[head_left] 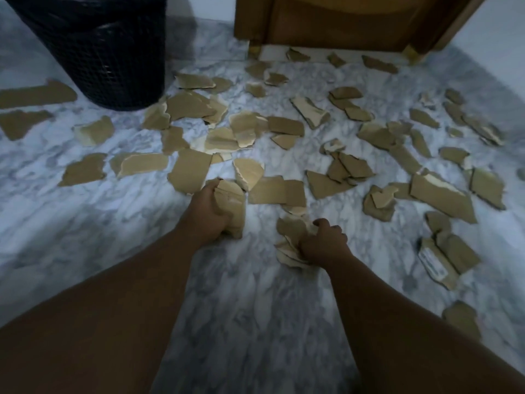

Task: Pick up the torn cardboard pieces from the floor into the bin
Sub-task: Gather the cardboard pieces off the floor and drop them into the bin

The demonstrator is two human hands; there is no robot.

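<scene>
Several torn brown cardboard pieces [285, 125] lie scattered over the marble floor [255, 322]. My left hand [207, 210] grips a bunch of cardboard pieces [233, 206] low over the floor, near the middle. My right hand [324, 243] holds another crumpled bunch of pieces [289, 245] just to the right. A black mesh bin [105, 52] lined with a black bag stands at the far left; its opening is out of frame.
A wooden door and frame [341, 21] stand at the far side with cardboard scraps along the threshold. My bare knees fill the lower left and lower right corners. One piece at the right carries a white label [433, 261].
</scene>
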